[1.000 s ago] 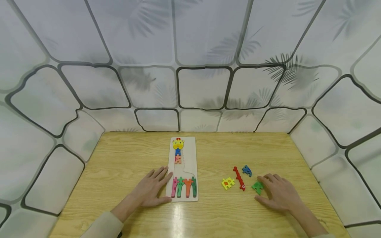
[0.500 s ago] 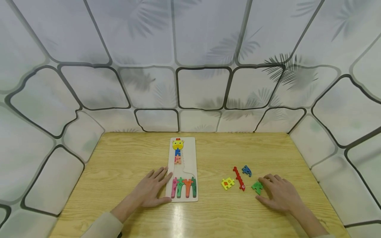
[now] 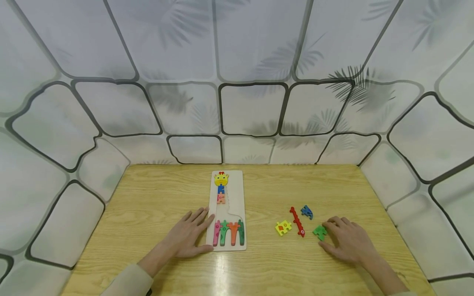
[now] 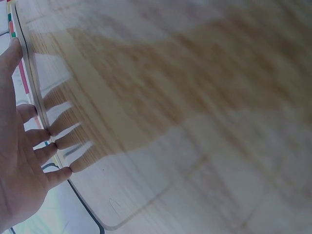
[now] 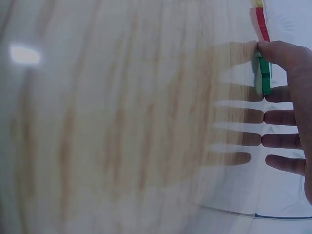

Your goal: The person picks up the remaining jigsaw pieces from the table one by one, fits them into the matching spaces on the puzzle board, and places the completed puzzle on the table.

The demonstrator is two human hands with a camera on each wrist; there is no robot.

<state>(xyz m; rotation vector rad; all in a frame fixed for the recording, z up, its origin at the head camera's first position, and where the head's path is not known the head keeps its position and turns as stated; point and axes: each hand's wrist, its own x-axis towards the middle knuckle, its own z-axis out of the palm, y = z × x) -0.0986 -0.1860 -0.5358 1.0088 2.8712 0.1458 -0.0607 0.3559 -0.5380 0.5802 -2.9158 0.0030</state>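
Observation:
A pale puzzle board [image 3: 237, 193] lies on the table with a giraffe's yellow head piece [image 3: 221, 179], a blue and a pink neck piece and several coloured leg pieces set in it. My left hand [image 3: 189, 236] rests at its left edge, fingers spread, the thumb by the lower corner. In the left wrist view the fingertips of my left hand [image 4: 29, 151] meet the board's side. My right hand [image 3: 348, 240] rests on the table beside a green puzzle piece [image 3: 320, 232]. Its thumb and index finger [image 5: 279, 94] lie on either side of that piece, the other fingers extended.
Left of the green piece lie a red long piece [image 3: 297, 222], a blue piece [image 3: 307, 212] and a yellow piece [image 3: 283, 227], all loose on the wooden table [image 3: 166, 185]. A patterned cloth wall [image 3: 252, 111] closes in the back and sides.
The thumb and index finger of my right hand have drawn back slightly to the right at the green piece. My left hand and the board keep their places.

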